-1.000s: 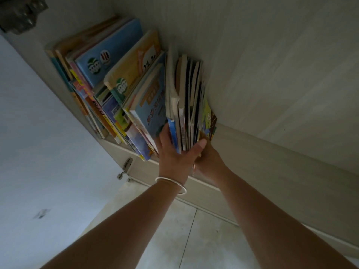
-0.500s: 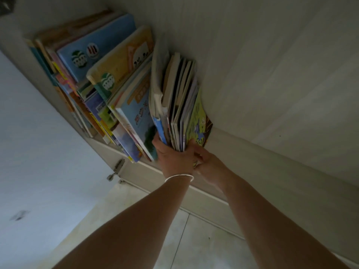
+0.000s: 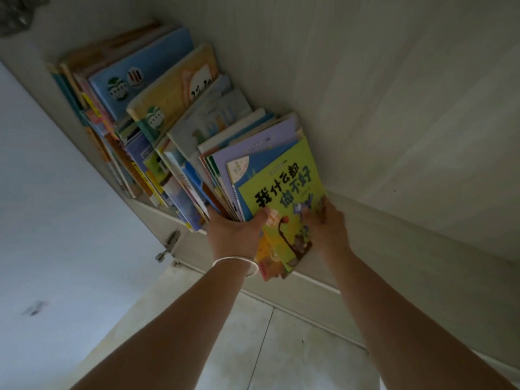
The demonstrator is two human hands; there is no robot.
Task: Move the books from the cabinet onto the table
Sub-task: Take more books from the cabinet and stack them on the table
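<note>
Both hands reach into the cabinet (image 3: 394, 108) and hold a bundle of thin books (image 3: 253, 164) that leans to the right, its lower edge sticking out past the cabinet's front edge. The front book of the bundle is a green book (image 3: 284, 192) with large dark characters on its cover. The left hand (image 3: 235, 235) grips the bundle from the left side — its thumb lies across the green cover, while its fingers go behind the books and are hidden, so I cannot tell how they sit. A thin bracelet (image 3: 236, 263) circles the left wrist. The right hand (image 3: 327, 229) holds the right edge of the green book, with its fingers (image 3: 308, 213) curled onto the cover near the lower corner.

To the left of the bundle, the rest of the books stay in the cabinet in a slanted row (image 3: 135, 122) — among them a blue book (image 3: 140, 71) and a yellow book (image 3: 174, 91) with their covers showing. A metal hinge (image 3: 168, 246) sits at the cabinet's lower left edge, beside the pale open door (image 3: 56, 220). Below the arms lies a tiled floor (image 3: 267, 347).
</note>
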